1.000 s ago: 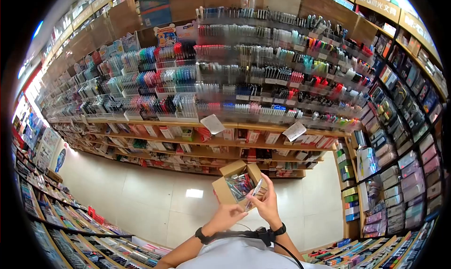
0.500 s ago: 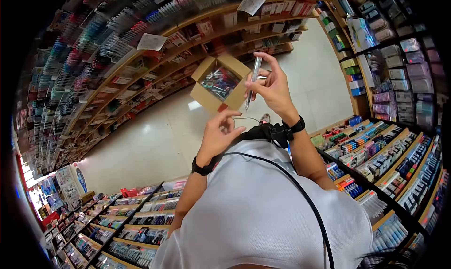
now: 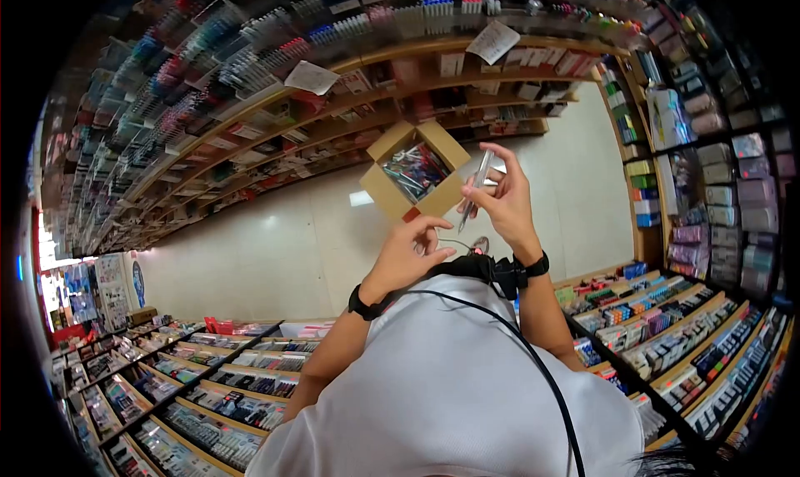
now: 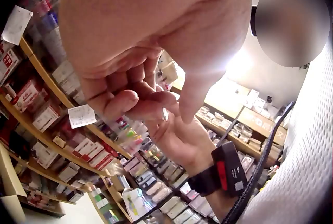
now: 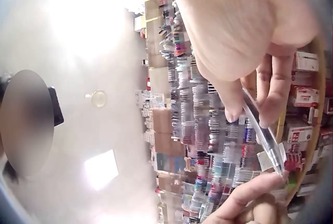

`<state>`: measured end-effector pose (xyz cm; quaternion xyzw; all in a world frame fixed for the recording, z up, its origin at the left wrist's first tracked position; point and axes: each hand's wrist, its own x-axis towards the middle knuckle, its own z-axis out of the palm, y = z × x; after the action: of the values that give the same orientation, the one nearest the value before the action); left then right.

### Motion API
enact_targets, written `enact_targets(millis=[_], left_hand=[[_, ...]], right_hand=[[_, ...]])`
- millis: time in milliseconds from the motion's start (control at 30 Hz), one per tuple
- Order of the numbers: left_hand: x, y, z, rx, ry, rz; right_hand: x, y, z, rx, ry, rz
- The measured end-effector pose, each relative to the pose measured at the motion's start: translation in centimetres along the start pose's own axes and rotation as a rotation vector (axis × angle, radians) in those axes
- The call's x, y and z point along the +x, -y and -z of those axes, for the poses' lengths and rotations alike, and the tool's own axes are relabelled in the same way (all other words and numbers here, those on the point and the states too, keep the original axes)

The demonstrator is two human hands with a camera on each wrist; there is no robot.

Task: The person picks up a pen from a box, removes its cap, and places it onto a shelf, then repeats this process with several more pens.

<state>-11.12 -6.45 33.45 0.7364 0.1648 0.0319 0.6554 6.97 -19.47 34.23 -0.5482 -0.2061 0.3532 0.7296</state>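
Observation:
A clear, slim pen [image 3: 480, 175] is pinched between the thumb and fingers of the right hand [image 3: 510, 209], its tip slanting down toward the left hand [image 3: 398, 262]. The left hand has its fingers loosely bent and grips nothing. In the right wrist view the pen [image 5: 261, 128] has its tip at a left fingertip [image 5: 271, 181]; whether they touch I cannot tell. The left wrist view shows the left palm [image 4: 151, 21] in front of the right hand [image 4: 182, 142]. An open cardboard box [image 3: 381, 194] holding many pens [image 3: 417, 170] lies just beyond both hands.
A tall pen display [image 3: 242, 69] and shelves of boxed goods stand in front, with two paper sheets [image 3: 312, 78] [image 3: 493, 42] hanging there. Slanted racks of stationery [image 3: 237, 385] flank the body. Pale tiled floor [image 3: 292, 219] lies between. A black cable [image 3: 533, 352] crosses the white shirt.
The head view has tilted down and turned, bringing the shirt and near racks into sight. The right hand keeps its hold on the pen, which looks more upright than a second ago.

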Motion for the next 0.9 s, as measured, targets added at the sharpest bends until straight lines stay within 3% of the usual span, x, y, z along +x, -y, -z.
enact_targets(millis=[233, 400, 900], left_hand=[[-0.5, 0.0, 0.0, -0.083, -0.041, 0.024], [-0.9, -0.3, 0.3, 0.07, -0.041, -0.008], [-1.4, 0.8, 0.1, 0.079, -0.064, -0.114]], right_hand=[[0.0, 0.1, -0.9, -0.009, 0.059, -0.027], [0.1, -0.9, -1.2, -0.041, 0.054, -0.001], [-0.3, -1.8, -2.2, -0.084, 0.125, -0.067]])
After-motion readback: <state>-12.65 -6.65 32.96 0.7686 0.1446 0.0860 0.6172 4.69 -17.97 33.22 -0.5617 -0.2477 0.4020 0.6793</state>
